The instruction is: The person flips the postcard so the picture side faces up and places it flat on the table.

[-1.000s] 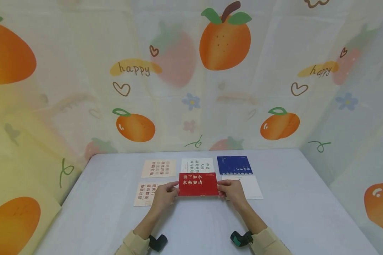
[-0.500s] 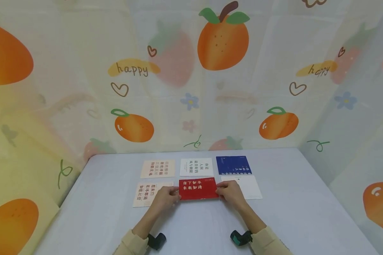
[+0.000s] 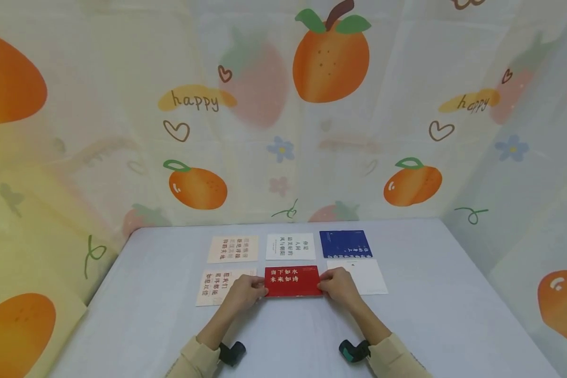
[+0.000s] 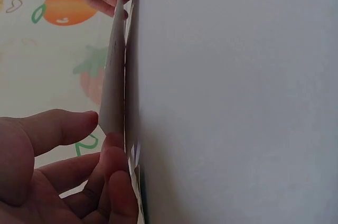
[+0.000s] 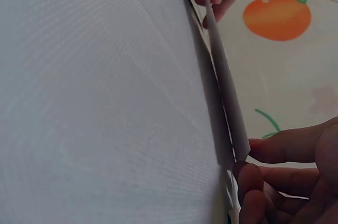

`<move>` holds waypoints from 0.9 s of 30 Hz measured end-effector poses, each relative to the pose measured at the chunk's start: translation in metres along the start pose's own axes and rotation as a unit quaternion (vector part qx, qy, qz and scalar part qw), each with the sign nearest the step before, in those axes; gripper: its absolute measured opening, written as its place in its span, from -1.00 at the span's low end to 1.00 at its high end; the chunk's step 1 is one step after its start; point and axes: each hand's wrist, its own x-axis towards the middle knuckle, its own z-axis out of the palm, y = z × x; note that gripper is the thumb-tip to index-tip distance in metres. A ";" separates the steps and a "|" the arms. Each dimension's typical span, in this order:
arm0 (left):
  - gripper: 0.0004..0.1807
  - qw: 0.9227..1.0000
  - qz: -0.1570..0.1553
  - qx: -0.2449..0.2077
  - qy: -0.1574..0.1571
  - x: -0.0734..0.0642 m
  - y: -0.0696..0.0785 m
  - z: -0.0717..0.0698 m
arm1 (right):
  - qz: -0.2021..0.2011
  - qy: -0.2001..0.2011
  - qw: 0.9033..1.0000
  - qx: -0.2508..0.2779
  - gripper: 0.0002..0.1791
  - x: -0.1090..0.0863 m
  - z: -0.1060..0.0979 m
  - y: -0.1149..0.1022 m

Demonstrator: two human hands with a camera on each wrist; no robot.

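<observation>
A red card (image 3: 292,282) with pale printed characters lies level, close over the white table, in the middle of the head view. My left hand (image 3: 243,292) pinches its left edge between thumb and fingers. At the opposite edge, my right hand (image 3: 341,285) pinches it the same way. Both wrist views show the card (image 4: 113,71) almost edge-on, with a thin shadow gap under it. In the right wrist view the thumb touches the near corner of the card (image 5: 228,94), and the fingertips sit below.
Two cream cards (image 3: 233,249) (image 3: 212,287) lie to the left. Behind the red card is a white printed card (image 3: 290,247). A dark blue card (image 3: 346,244) and a plain white card (image 3: 372,277) lie right. A fruit-print curtain (image 3: 283,121) surrounds the white table (image 3: 453,315).
Both hands have brought the red card down and nearer to me, uncovering the white printed card behind it. In the last half second it has barely moved, straightening slightly.
</observation>
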 end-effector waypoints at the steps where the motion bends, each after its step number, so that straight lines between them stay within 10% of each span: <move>1: -0.57 1.000 -0.001 0.002 0.000 0.000 0.000 0.000 | -0.001 0.000 1.000 -0.004 -0.79 0.001 0.001 0.000; 17: -0.71 1.000 0.003 -0.015 0.024 -0.001 0.003 -0.003 | 0.008 0.000 1.000 -0.007 -0.74 -0.001 -0.016 0.000; 27: -0.73 0.998 0.059 -0.036 0.002 -0.004 0.026 0.016 | 0.009 0.011 1.000 -0.004 -0.75 0.000 -0.042 0.007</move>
